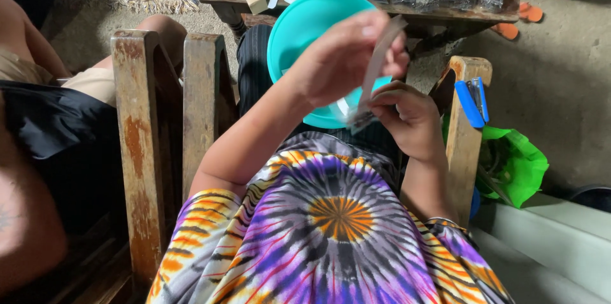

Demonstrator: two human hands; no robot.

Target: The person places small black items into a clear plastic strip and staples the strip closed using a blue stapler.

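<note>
From my head camera, my left hand (340, 56) pinches a pale paper strip (380, 56) upright above the turquoise bowl (299, 24) on my lap. My right hand (410, 119) closes its fingers on a small clear packet (358, 116) at the strip's lower end. A blue stapler (472, 100) rests on the wooden armrest (461, 145) just beside it.
</note>
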